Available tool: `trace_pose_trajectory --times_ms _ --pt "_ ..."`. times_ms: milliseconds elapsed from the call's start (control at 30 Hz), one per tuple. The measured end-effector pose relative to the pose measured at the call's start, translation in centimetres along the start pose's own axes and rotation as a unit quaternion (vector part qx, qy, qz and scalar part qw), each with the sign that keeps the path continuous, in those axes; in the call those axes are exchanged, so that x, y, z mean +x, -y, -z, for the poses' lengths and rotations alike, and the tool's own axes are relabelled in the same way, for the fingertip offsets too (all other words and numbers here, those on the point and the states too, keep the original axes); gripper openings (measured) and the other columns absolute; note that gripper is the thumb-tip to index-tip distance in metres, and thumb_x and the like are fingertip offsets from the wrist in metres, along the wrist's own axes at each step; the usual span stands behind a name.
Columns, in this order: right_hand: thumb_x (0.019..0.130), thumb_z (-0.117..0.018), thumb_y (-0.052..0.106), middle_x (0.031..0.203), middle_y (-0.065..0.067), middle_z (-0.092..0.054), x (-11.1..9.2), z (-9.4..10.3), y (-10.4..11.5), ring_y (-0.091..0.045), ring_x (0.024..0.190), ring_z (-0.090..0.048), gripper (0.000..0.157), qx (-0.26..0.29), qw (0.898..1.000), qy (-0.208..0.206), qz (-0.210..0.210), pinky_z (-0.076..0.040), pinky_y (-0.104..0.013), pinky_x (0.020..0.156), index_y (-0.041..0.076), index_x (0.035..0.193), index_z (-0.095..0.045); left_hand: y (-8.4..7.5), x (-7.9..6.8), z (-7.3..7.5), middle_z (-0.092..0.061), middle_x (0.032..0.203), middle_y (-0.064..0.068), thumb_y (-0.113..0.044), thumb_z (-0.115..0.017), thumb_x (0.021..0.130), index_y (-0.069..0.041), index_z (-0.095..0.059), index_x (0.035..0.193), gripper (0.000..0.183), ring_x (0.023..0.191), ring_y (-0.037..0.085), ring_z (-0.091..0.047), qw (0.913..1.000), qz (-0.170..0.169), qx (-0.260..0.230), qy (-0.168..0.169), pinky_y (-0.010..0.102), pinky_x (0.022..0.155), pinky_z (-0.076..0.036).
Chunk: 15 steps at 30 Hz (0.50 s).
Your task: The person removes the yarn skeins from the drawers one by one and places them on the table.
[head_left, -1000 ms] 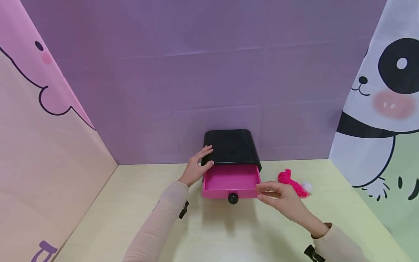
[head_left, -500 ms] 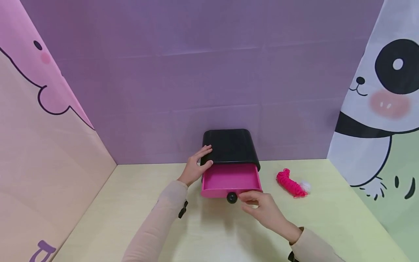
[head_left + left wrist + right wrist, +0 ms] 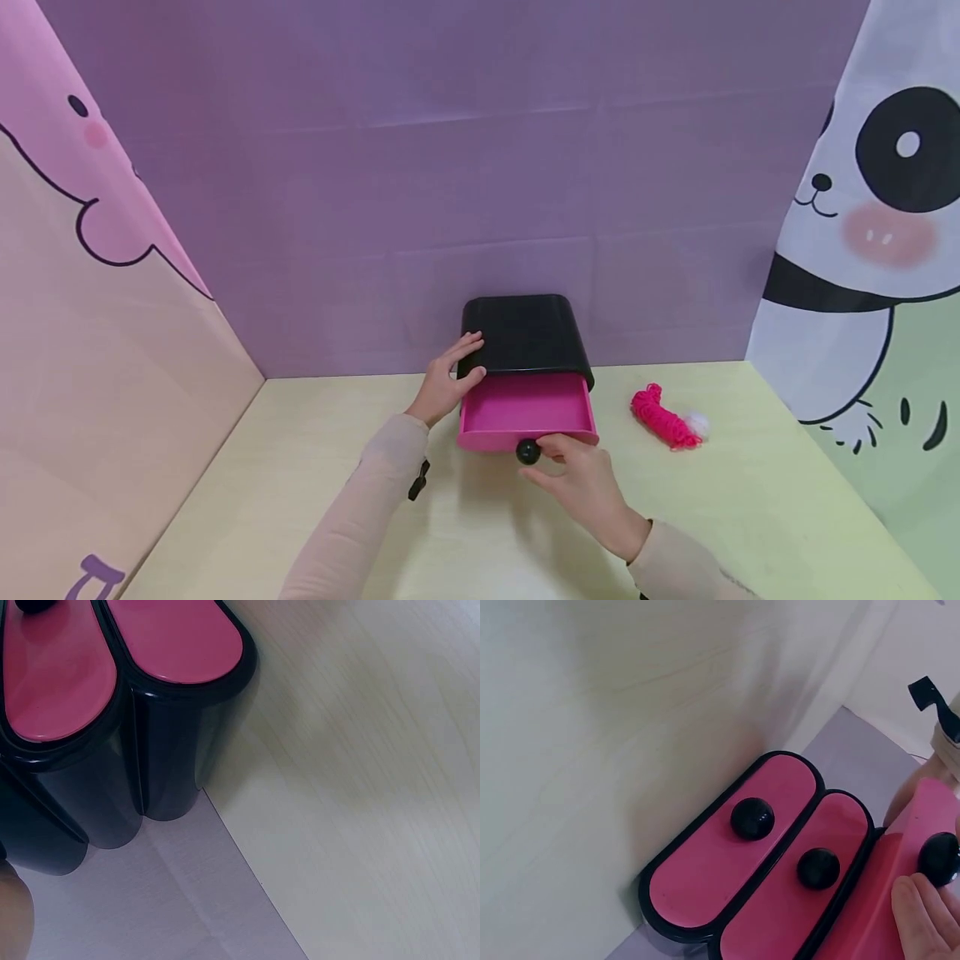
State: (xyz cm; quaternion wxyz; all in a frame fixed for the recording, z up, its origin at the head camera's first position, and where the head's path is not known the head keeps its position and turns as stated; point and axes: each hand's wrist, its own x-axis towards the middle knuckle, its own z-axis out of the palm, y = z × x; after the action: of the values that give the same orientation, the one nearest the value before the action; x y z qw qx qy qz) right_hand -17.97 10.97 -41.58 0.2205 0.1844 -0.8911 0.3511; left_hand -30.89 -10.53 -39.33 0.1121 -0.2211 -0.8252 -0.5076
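A black cabinet [image 3: 525,333] with stacked pink drawers stands against the back wall. Its top drawer [image 3: 525,404] is pulled out, and no contents show inside. My left hand [image 3: 447,379] rests on the cabinet's left top edge, fingers extended. At the drawer's front, my right hand [image 3: 581,479] is beside the round black knob [image 3: 528,452]. Its index fingertip is by the knob's right side, while the thumb lies just below it. In the right wrist view, the fingers [image 3: 915,915] lie against the drawer front next to the knob. Two lower drawers [image 3: 735,840] are closed.
A bundle of hot-pink cord [image 3: 663,419] with a white fluffy ball [image 3: 697,425] lies on the pale wooden table [image 3: 337,483] to the right. A purple backdrop [image 3: 360,208] rises behind the cabinet, with printed cartoon panels on both sides.
My right hand has moved left along the drawer front, from its right corner to the knob. The left hand stays on the cabinet, and the drawer remains out.
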Motion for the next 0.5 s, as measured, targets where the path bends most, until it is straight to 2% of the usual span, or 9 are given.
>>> trace_pose_trajectory --times_ms 100,300,500 --pt "0.063 -0.083 0.024 0.078 0.003 -0.070 0.0 -0.2 0.2 -0.008 0.071 -0.065 0.029 -0.022 1.000 -0.007 -0.002 -0.054 -0.024 0.067 0.015 0.084 -0.064 -0.7 -0.1 0.1 -0.041 0.143 0.001 -0.019 -0.061 0.087 -0.009 -0.050 0.132 0.047 0.139 0.017 -0.024 1.0000 0.005 -0.002 0.004 0.046 0.112 -0.020" --pt "0.065 -0.082 0.022 0.075 0.003 -0.068 0.2 -0.4 0.5 -0.008 0.068 -0.064 0.026 -0.033 0.999 -0.012 -0.015 -0.053 -0.023 0.064 0.015 0.081 -0.062 -3.5 -0.9 0.5 -0.040 0.143 0.011 -0.013 -0.059 0.087 -0.001 -0.048 0.131 0.047 0.139 0.025 -0.023 0.9999 0.006 -0.009 0.010 0.049 0.112 -0.020" --pt "0.067 -0.081 0.022 0.076 0.002 -0.069 0.5 -0.5 0.4 -0.009 0.069 -0.065 0.025 -0.035 0.999 -0.021 -0.007 -0.053 -0.023 0.064 0.013 0.084 -0.064 -4.1 -1.2 0.7 -0.040 0.143 0.009 -0.013 -0.058 0.088 -0.001 -0.048 0.132 0.046 0.139 0.022 -0.024 0.9999 0.011 0.000 0.010 0.047 0.112 -0.020"
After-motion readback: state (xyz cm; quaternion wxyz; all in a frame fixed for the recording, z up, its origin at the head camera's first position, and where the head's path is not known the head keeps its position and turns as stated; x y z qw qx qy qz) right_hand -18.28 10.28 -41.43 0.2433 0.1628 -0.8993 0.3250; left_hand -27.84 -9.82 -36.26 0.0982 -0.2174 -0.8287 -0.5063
